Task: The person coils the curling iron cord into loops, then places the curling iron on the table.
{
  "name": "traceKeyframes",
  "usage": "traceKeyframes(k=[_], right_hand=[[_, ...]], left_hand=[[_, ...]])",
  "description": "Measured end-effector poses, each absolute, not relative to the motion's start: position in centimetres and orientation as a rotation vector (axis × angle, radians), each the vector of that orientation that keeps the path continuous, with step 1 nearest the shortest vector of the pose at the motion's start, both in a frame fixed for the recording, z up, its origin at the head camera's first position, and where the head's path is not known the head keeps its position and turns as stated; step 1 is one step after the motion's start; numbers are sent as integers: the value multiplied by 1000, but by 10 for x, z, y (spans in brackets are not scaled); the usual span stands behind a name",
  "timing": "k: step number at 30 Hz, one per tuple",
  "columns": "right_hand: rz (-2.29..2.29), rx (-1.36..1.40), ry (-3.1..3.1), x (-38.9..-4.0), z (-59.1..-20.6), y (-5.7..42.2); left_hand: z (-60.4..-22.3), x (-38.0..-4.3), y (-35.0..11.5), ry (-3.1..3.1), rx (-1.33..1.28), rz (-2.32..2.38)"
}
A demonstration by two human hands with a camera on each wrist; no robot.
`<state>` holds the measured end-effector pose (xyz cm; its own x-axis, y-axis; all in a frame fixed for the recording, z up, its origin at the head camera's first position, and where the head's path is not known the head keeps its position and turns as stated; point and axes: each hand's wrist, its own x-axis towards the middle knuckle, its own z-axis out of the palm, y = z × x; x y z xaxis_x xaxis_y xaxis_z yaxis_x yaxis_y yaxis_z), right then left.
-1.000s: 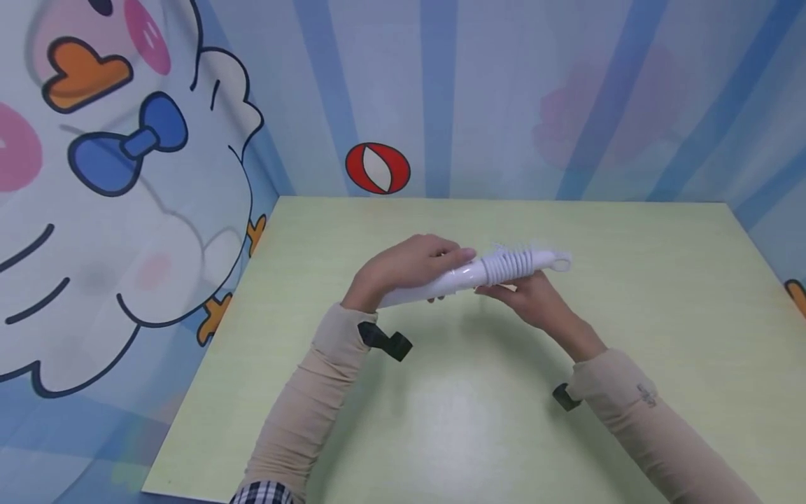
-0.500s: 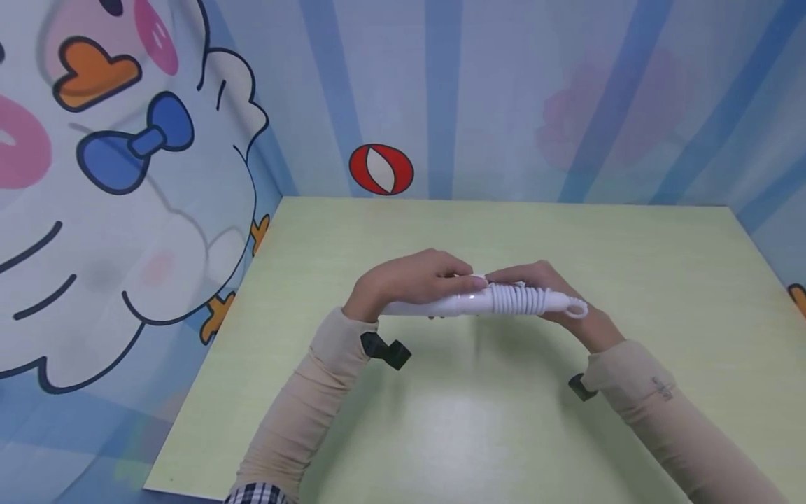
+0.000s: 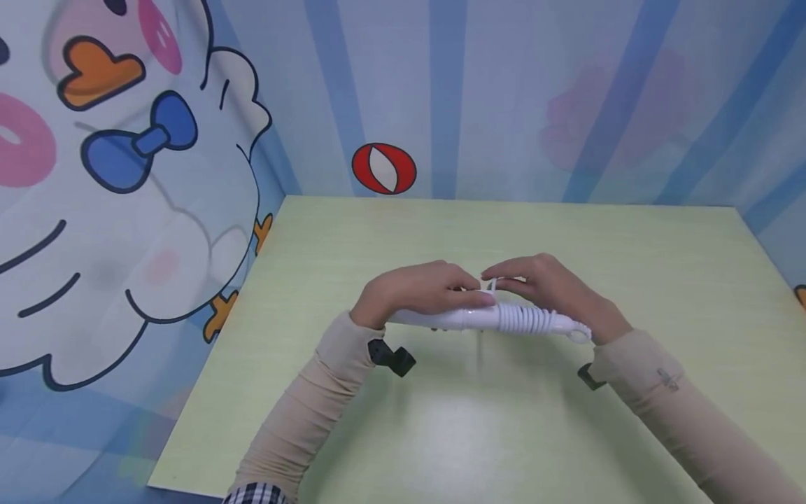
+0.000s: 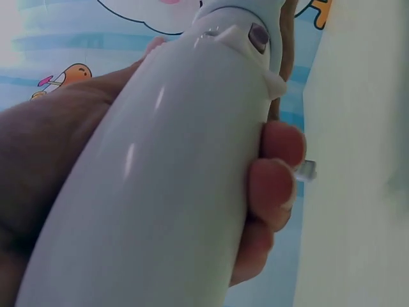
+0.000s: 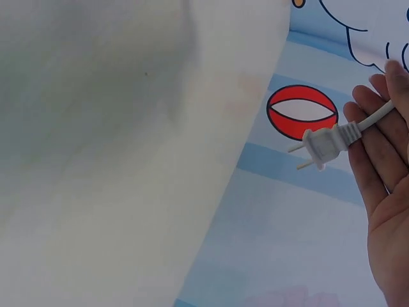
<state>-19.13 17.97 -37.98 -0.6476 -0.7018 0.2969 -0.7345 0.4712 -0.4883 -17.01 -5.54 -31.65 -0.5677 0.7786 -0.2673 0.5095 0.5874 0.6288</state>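
Note:
My left hand grips a white, glossy, rod-shaped electric appliance above the table, thumb along its top. In the left wrist view its smooth body fills the middle, with a dark button near the far end and fingertips curled round the side. White cord is wound in coils round the right part, which ends in a hanging loop. My right hand is just behind the coils, pinching the cord's free end between thumb and fingers. Its two-pin plug sticks out past the fingertips.
A pale green tabletop lies below both hands. Behind it stands a blue striped wall with a printed red ball. A large cartoon bird covers the panel at the left.
The appliance has come lower and nearer and tilts slightly down to the right instead of up. My right hand has gone from beneath the coils to behind and above them, with the cord end.

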Motion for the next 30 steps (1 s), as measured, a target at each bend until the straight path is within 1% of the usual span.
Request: traceKeyframes(k=[16,25,30], right_hand=[[516,1394,-2531,-196,-352,185],[332,1298,-2566,-192,-342,180],[293,1263,-2578,-189,-342,174]], left_hand=[[-330,-167,-40,2382,847,530],[-342,-168,-31,2642,670,348],[-348,-171,-32,2753,533,346]])
